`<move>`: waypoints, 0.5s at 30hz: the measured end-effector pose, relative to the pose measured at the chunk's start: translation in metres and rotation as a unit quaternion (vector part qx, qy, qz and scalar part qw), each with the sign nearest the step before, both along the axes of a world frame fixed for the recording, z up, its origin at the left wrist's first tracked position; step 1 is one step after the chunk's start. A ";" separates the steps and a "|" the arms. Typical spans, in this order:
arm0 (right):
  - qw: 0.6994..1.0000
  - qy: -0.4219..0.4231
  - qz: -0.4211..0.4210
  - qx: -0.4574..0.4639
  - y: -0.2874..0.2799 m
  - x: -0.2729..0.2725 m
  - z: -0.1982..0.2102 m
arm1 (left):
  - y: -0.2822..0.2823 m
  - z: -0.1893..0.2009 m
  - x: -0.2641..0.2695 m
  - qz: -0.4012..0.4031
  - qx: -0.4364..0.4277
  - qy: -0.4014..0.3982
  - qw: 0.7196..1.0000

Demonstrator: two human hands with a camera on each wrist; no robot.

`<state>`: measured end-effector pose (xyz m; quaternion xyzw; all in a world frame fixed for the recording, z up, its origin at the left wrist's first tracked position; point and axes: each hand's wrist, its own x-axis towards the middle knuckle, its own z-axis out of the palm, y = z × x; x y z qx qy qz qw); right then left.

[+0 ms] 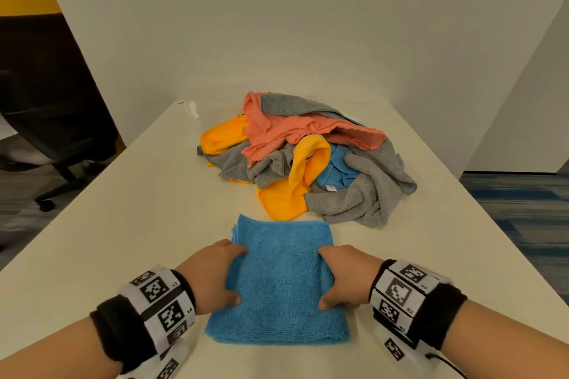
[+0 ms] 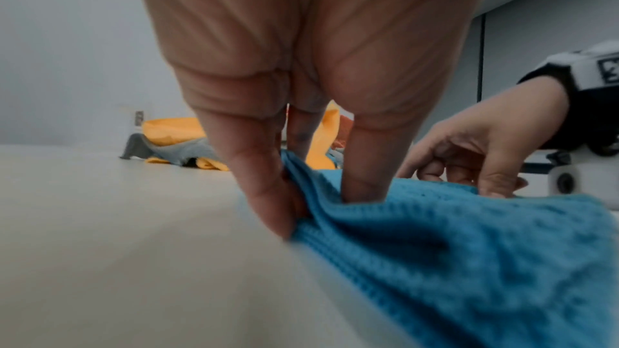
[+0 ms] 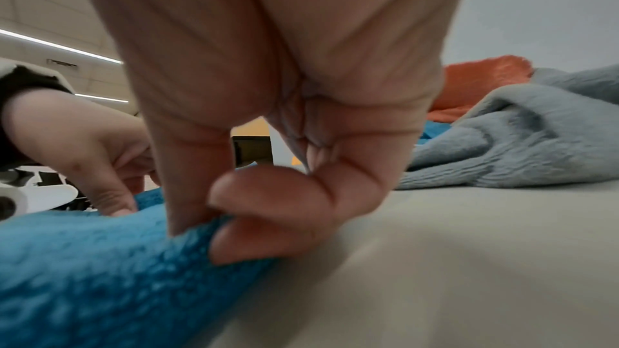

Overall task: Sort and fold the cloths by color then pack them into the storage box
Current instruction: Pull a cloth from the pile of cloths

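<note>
A folded blue cloth lies on the white table just in front of me. My left hand grips its left edge, thumb on top and fingers curled under the fold. My right hand pinches the right edge between thumb and curled fingers. Behind the cloth sits a loose pile of grey, orange-yellow, salmon and blue cloths. No storage box is in view.
A small white object stands at the table's far left corner. A black office chair is off the table's left side. A white wall closes the far end, and patterned carpet lies to the right.
</note>
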<state>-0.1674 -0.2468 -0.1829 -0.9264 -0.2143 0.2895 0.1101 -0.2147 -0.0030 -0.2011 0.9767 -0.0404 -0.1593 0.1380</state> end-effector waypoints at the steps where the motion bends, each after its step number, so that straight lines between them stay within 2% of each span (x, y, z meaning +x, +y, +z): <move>1: 1.000 -0.007 0.011 -0.008 0.009 0.001 -0.001 | 0.005 0.001 0.000 0.008 0.011 -0.001 1.000; 10: 0.999 0.011 0.018 0.039 0.124 0.003 -0.006 | 0.085 0.009 0.004 0.110 0.132 0.032 0.985; 15: 0.993 0.074 -0.022 0.088 0.186 0.001 -0.016 | 0.133 0.005 0.003 0.200 0.139 0.038 0.969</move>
